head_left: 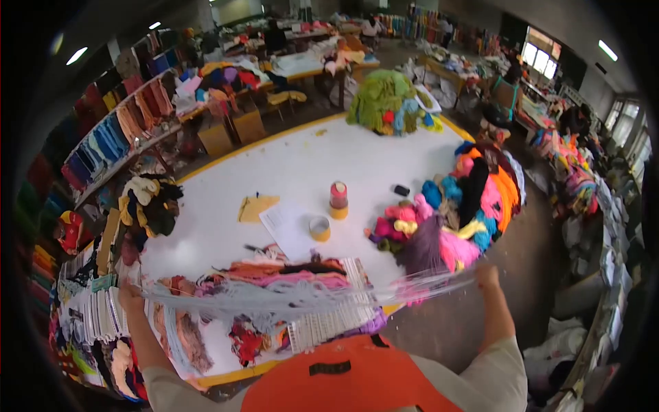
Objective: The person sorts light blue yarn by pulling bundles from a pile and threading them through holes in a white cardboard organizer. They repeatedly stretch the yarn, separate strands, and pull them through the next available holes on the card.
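Note:
A skein of pale grey-blue yarn (pixel 274 300) is stretched wide across my front, its strands loose and partly blurred. My left hand (pixel 130 296) grips its left end, fingers closed round the strands. At the far right, my right hand (pixel 487 276) is closed on the other end, beside the table edge. Below the yarn lie pink and dark yarn bundles (pixel 295 275) and white cards with rows of marks (pixel 322 326). Red yarn (pixel 247 340) rests nearer to me.
On the white table (pixel 226 185) stand a cone of pink thread (pixel 338 196) and a roll of tape (pixel 319 228), near a paper sheet (pixel 285 230). Coloured yarn (pixel 473 206) heaps up at the right, green yarn (pixel 381 99) at the far end. A person (pixel 504 99) sits beyond.

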Tool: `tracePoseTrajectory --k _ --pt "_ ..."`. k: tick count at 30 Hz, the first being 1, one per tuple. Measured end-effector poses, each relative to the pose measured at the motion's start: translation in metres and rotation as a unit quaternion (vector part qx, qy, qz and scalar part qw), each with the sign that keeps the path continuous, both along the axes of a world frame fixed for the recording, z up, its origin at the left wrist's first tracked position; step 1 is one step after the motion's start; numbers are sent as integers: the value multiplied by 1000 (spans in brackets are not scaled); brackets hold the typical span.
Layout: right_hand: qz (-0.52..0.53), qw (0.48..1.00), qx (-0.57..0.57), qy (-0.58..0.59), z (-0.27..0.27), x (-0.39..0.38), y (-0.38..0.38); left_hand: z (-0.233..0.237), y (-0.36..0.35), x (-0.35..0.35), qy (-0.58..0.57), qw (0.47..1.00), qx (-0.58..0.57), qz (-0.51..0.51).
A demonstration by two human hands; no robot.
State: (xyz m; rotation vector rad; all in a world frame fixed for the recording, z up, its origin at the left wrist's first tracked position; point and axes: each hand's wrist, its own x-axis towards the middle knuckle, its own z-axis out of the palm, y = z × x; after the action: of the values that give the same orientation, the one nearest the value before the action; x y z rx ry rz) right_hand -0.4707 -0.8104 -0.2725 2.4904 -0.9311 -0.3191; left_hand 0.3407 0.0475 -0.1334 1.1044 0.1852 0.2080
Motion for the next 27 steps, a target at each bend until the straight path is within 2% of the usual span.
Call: tracePoseTrajectory --k 1,2,3,4,5,6,7,8,9,10,11,12,13,14,15,16,17,18,19,20,21,22,24,26,27 --pt "-131 989 56 -48 -9 -31 -26 2 8 0 10 1000 10 -2" --pt "-256 956 104 -100 -11 -41 -48 9 12 2 2 1000 -12 7" --pt "-347 878 112 -311 19 -37 -35 13 23 7 -6 999 -33 20" --pt "-416 748 115 -504 52 -33 -16 21 34 8 -14 998 -54 36" --pt "-402 724 94 -553 58 -27 -10 32 40 8 -25 995 -76 53" --pt "-387 694 71 -602 56 -24 -8 37 16 -15 -16 992 -125 32" --pt "-251 813 29 -525 33 -26 -16 46 -21 -51 -21 975 -214 -49" --pt "-265 781 161 -542 33 -1 0 51 -60 -89 -25 945 -299 -130" --pt "-278 736 292 -545 44 32 33 30 -96 -121 -138 960 -104 -219" --pt "-244 741 326 -534 -6 51 35 23 -143 -156 -63 876 -328 -349" --pt "-296 717 421 -470 58 113 103 16 -216 -198 -38 953 -207 -216" --pt "-160 741 479 -442 22 134 119 -1 -245 -227 9 775 -400 -490" --pt "7 789 445 -424 10 155 151 -34 -290 -255 100 910 -197 -351" --pt "-143 750 565 -314 48 199 186 -70 -319 -274 104 811 -239 -524" --pt "-30 786 563 -253 44 220 202 -72 -351 -318 236 850 -106 -459" --pt "-27 745 612 -264 53 240 225 -63 -379 -352 98 821 32 -562" --pt "47 735 623 -266 49 256 240 -64 -405 -369 129 788 56 -599" --pt "5 700 674 -235 76 269 255 -69 -420 -387 160 753 76 -634" --pt "42 714 663 -221 79 275 262 -80 -427 -401 104 734 104 -663" --pt "37 702 672 -234 83 278 264 -89 -433 -412 45 710 132 -690" --pt "32 688 681 -249 81 278 265 -97 -436 -424 -13 726 186 -662" --pt "15 648 717 -258 70 271 259 -103 -436 -426 -1 725 188 -662" --pt "6 668 720 -186 68 260 242 -111 -438 -426 51 633 282 -719" --pt "37 676 718 -161 64 250 228 -108 -444 -428 66 637 270 -719" --pt "173 703 640 -259 55 246 223 -107 -448 -429 187 625 176 -737"
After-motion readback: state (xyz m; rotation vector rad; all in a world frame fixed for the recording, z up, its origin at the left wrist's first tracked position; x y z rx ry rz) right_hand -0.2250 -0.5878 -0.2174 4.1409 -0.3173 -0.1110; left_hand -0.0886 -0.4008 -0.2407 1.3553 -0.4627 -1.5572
